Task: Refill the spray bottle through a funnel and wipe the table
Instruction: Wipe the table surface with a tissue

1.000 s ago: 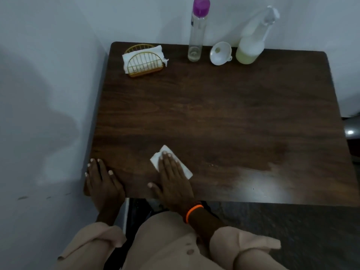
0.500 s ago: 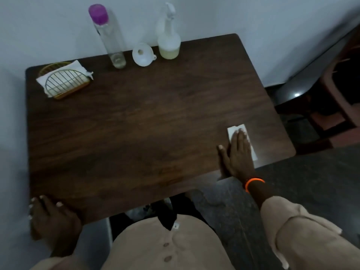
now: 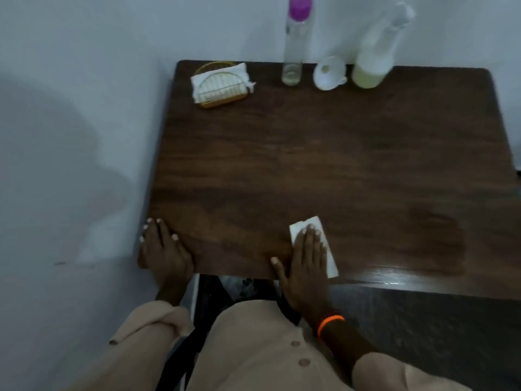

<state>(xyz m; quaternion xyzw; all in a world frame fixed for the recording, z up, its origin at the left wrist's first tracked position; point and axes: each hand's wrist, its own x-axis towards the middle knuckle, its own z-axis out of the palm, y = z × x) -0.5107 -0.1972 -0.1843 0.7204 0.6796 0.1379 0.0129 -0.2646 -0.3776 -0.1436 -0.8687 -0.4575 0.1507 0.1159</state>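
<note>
My right hand (image 3: pixel 306 263) lies flat with straight fingers on a folded white tissue (image 3: pixel 329 258), pressing it onto the dark wooden table (image 3: pixel 324 165) near the front edge. My left hand (image 3: pixel 163 249) rests flat on the table's front left corner. At the back stand a white spray bottle (image 3: pixel 375 60) with pale yellowish liquid, a white funnel (image 3: pixel 328 73) lying beside it, and a tall clear bottle (image 3: pixel 294 43) with a purple cap.
A gold wire holder (image 3: pixel 222 86) with white napkins sits at the back left. A pale wall runs along the table's left and back sides. A wet sheen shows on the wood near the front right. Dark floor lies beyond the front edge.
My right hand slid the tissue from the front right part of the table back leftward along the front edge. My left hand stayed on the left corner. The camera swung left.
</note>
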